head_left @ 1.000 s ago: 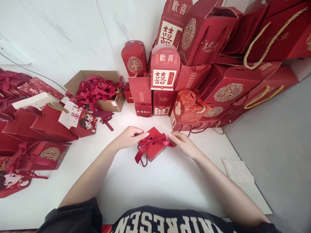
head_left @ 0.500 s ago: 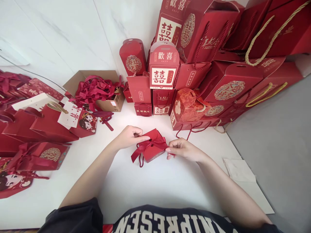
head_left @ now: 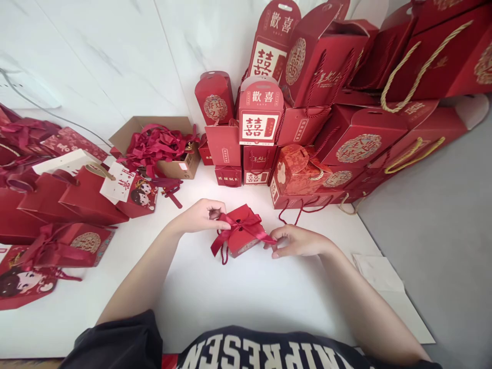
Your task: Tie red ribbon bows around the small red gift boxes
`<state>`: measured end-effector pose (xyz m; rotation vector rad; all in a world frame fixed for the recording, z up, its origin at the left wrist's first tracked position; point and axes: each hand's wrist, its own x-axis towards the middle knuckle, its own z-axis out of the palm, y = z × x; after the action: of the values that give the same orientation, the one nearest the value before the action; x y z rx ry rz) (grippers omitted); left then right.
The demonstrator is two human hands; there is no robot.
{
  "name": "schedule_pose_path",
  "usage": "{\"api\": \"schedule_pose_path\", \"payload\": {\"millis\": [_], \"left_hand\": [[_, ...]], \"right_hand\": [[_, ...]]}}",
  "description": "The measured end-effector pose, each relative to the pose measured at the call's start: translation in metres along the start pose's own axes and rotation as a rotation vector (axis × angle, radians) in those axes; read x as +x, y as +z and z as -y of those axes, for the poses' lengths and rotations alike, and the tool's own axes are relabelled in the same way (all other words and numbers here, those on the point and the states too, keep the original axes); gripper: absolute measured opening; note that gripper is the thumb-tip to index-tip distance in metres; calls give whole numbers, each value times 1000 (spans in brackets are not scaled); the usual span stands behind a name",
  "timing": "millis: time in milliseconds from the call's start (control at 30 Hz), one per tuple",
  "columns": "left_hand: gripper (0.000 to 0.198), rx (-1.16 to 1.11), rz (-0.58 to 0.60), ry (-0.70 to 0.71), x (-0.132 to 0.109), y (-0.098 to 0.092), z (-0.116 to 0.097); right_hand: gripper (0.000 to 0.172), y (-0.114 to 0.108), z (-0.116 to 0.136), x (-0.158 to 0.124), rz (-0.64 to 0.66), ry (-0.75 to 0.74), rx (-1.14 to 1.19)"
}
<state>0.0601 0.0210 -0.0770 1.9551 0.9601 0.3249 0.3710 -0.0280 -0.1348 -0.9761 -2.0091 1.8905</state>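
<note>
A small red gift box sits on the white table in front of me, with a dark red ribbon tied in a bow across its top. Thumb and fingers of my left hand pinch the left loop of the bow. On the other side, my right hand is beside the bow's right tail. Its thumb hangs apart from the forefinger, and the tail's tip lies close to those fingers. A dark red cord loop pokes out at the box's lower left.
Stacked red gift boxes fill the back and right. An open cardboard box of loose ribbons stands at back left. More red boxes line the left, one with a ribbon bow. White paper lies at right.
My right hand has shifted slightly right and its thumb has parted from the forefinger. The right ribbon tail now stretches out further. My left hand stays at the left loop. The view has tilted slightly.
</note>
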Motion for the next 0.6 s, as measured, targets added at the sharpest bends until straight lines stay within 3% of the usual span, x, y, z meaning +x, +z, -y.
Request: {"api": "schedule_pose_path", "payload": {"millis": [67,167,233,367,500,600], "left_hand": [[31,-14,-63,53,-4,-7,-2],[52,67,-233,79,-10,-8,-15],[63,198,-273,59,-15,3,-31],[85,457,-202,16,-25,39,-62],[75,546,-274,-132,-33,58,-74],[77,556,-350,-294,-51,44,-72]], "right_hand": [[35,-1,-5,0,0,35,-11],[32,3,-13,5,-102,35,-29],[27,7,-17,9,-151,21,-59],[21,12,-19,13,-175,2,-79],[19,15,-19,12,-168,-20,-37],[21,17,-21,13,-190,-25,-9]]}}
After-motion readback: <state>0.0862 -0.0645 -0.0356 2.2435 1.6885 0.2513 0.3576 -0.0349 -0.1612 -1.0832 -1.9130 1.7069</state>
